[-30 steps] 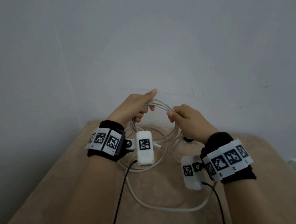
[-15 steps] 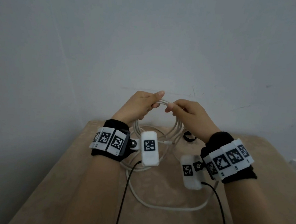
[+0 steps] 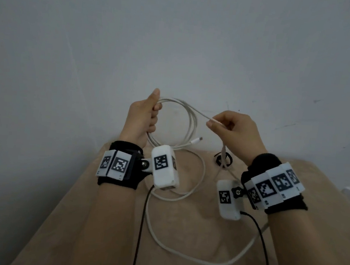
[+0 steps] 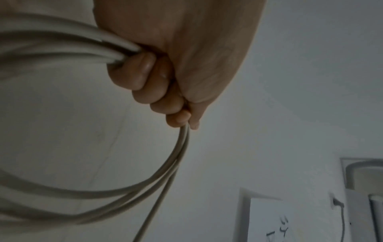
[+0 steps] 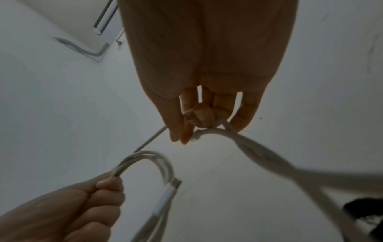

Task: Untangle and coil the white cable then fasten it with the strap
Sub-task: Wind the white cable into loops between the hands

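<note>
Left hand (image 3: 142, 118): raised above the tabletop (image 3: 322, 210), fingers (image 4: 143, 77) curled into a fist round several gathered loops of the cable (image 3: 191, 123), thumb up along the top of the bundle; the loops hang as a ring to the right of the fist. Right hand (image 3: 237, 131): raised at like height, apart from the left, thumb and fingertips (image 5: 180, 129) pinching a single strand that runs taut from the ring; the remaining fingers loosely bent, and the strand drops from under the palm towards the tabletop. Cable: white; partly coiled in the left hand, one plug (image 3: 197, 140) dangling free below the ring, the remainder lying slack on the tabletop in two wide curves that pass under both wrists and towards the near edge. Strap (image 3: 228, 158): small, dark, lying on the tabletop near the far edge, just below the right hand, untouched; the descending strand crosses in front of it. Progress, as judged: a few turns are made and held; no knot is visible in the loose length, though part of it is hidden by the arms. Outstanding: the slack on the tabletop is not yet wound in, and the strap is not yet fastened round the coil.
</note>
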`<state>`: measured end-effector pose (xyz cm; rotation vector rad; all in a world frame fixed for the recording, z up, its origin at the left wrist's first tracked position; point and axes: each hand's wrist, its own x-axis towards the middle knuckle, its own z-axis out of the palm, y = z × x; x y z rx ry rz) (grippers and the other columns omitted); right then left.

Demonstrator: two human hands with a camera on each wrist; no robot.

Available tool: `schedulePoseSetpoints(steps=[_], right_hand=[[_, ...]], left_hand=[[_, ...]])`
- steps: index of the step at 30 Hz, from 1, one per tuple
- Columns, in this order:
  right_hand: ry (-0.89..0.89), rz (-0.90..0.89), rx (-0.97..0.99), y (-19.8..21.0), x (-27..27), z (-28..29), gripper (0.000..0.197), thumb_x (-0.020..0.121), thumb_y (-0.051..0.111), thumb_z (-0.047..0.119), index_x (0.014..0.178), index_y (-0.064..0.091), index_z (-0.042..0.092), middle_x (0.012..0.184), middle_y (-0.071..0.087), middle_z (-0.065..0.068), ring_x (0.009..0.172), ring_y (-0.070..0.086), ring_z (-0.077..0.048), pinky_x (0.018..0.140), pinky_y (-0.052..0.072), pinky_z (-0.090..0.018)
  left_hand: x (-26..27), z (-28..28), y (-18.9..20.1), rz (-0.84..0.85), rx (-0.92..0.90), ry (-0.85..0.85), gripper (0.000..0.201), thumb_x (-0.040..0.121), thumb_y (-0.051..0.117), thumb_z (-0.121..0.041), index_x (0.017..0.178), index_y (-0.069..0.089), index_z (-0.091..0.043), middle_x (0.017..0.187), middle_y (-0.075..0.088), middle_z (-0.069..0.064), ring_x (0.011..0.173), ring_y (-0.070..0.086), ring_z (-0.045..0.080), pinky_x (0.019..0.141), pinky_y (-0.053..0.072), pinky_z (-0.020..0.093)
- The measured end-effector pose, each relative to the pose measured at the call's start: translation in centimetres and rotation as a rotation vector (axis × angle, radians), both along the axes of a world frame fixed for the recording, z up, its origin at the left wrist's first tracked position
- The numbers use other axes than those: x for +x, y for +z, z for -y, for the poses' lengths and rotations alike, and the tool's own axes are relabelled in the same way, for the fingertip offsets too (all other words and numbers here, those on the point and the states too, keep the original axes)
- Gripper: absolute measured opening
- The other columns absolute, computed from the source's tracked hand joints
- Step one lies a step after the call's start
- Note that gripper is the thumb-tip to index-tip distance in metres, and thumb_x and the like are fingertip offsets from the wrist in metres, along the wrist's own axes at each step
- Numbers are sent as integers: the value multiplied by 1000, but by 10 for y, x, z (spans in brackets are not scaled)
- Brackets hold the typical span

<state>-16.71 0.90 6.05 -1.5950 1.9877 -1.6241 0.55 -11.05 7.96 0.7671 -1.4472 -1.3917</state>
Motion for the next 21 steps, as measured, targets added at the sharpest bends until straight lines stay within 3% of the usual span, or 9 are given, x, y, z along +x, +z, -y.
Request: schedulePoseSetpoints(steps=[1, 3, 5, 9, 11, 14, 18, 21], right_hand=[[-7, 6, 2, -1, -2, 0, 12, 87, 67, 28, 80, 68, 18, 59, 51, 9, 52, 46, 2, 59, 45, -13], [-2, 52, -1, -3, -5, 2, 11, 87, 66, 24, 80, 69, 17, 56, 50, 9, 51, 50, 1, 66, 56, -26], [21, 90, 6, -4, -5, 3, 12, 88, 64, 22, 79, 69, 17, 60, 55, 6, 54, 55, -1, 69, 59, -32], [84, 136, 33, -6, -1, 5, 25, 94, 53, 14, 75, 68, 20, 76, 66, 1, 71, 62, -11, 72, 53, -22], [115, 182, 59, -6, 0, 6, 28, 96, 49, 12, 77, 69, 17, 79, 69, 0, 76, 64, -12, 77, 52, -22], [178, 280, 105, -6, 0, 5, 26, 98, 46, 14, 83, 67, 10, 78, 71, -8, 66, 66, -15, 73, 53, -25], [79, 204, 133, -10, -1, 6, 25, 96, 52, 26, 80, 67, 13, 75, 70, -3, 62, 65, -16, 69, 51, -29], [36, 207, 133, -11, -4, 6, 22, 93, 57, 22, 76, 66, 12, 68, 66, -3, 58, 61, -14, 69, 54, -32]], left_hand=[[3, 2, 1, -31, 16, 19, 44, 96, 50, -43, 60, 40, -20, 43, 25, -13, 35, 17, 3, 35, 13, 17], [9, 5, 3, -61, 33, 41, 44, 96, 50, -43, 60, 39, -20, 44, 24, -13, 36, 16, 4, 35, 12, 17], [11, 5, 3, -50, 36, 32, 45, 96, 50, -44, 60, 39, -20, 44, 25, -13, 36, 16, 4, 35, 13, 17], [8, 4, 1, -5, 41, 14, 45, 96, 50, -45, 60, 40, -20, 46, 25, -12, 38, 17, 5, 36, 14, 18], [6, 3, 1, 6, 48, 12, 44, 96, 50, -45, 60, 41, -20, 46, 26, -12, 37, 17, 5, 36, 14, 18], [4, 1, 1, 11, 60, 19, 44, 96, 50, -44, 60, 42, -20, 44, 26, -12, 36, 18, 4, 36, 14, 18], [5, 1, 1, -19, 62, 65, 44, 97, 49, -43, 61, 41, -19, 42, 27, -13, 35, 18, 4, 35, 14, 17], [9, 3, 2, -50, 65, 100, 43, 97, 49, -41, 62, 40, -19, 41, 27, -14, 34, 18, 3, 34, 14, 17]])
